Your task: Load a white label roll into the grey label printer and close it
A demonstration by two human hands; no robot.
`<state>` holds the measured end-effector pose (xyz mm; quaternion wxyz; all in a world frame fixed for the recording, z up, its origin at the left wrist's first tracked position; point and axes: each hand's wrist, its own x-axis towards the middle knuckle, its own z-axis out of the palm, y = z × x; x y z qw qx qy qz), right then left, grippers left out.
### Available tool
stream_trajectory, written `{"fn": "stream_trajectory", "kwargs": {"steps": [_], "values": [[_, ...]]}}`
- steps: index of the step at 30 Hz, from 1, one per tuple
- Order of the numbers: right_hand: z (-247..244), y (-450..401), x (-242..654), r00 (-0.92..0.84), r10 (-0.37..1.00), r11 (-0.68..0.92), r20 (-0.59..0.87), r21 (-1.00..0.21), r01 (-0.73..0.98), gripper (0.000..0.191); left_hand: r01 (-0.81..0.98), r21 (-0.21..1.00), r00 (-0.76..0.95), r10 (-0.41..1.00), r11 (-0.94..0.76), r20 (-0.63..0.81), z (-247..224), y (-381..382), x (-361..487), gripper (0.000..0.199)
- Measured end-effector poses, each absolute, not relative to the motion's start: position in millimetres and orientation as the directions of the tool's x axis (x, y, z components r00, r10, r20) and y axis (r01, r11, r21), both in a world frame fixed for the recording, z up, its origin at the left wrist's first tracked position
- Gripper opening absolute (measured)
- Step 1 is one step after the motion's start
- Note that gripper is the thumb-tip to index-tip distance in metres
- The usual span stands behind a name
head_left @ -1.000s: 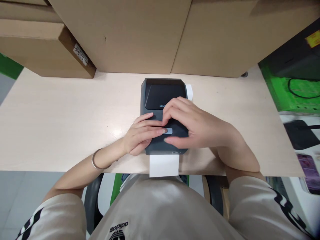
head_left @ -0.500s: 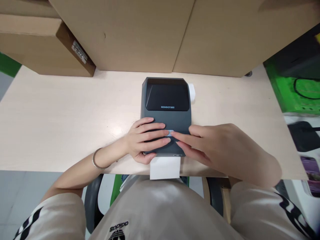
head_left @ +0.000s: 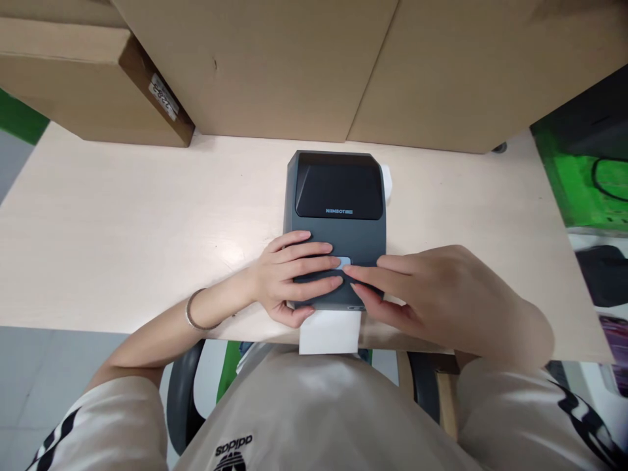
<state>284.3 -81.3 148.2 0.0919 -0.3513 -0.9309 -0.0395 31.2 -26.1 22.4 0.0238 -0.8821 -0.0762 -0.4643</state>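
A dark grey label printer [head_left: 343,232] with a black glossy window [head_left: 339,186] stands on the table. My left hand [head_left: 294,275] lies over its lower left part, fingers spread and holding nothing. With its index fingertip, my right hand [head_left: 417,284] touches the small light blue button [head_left: 344,263] or patch on the printer; its thumb and fingers are apart. White paper [head_left: 330,332] sticks out of the printer's near side over the table edge. Another white piece [head_left: 386,182] shows behind its right side.
Large cardboard boxes [head_left: 275,72] line the back of the pale table [head_left: 122,229]. A smaller box [head_left: 93,98] with a handwritten label sits at the back left. On the right are a green surface [head_left: 589,190], a cable and a black object [head_left: 606,275].
The printer, both hands and the table have shifted slightly right in the view. Slightly more of the light blue patch shows between my fingertips.
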Motion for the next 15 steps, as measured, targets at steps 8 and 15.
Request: {"fn": "stream_trajectory", "kwargs": {"steps": [8, 15], "values": [[162.9, -89.0, 296.6, -0.691, 0.702, 0.689, 0.173, 0.082, 0.72, 0.039, 0.082, -0.022, 0.83, 0.056, -0.996, 0.555, 13.3, -12.1, -1.3, 0.051], [167.6, -91.3, 309.8, -0.638, 0.748, 0.646, 0.185, 0.018, 0.763, 0.049, 0.199, -0.107, 0.801, 0.098, -0.974, 0.591, 29.3, -4.4, 0.9, 0.063]]}}
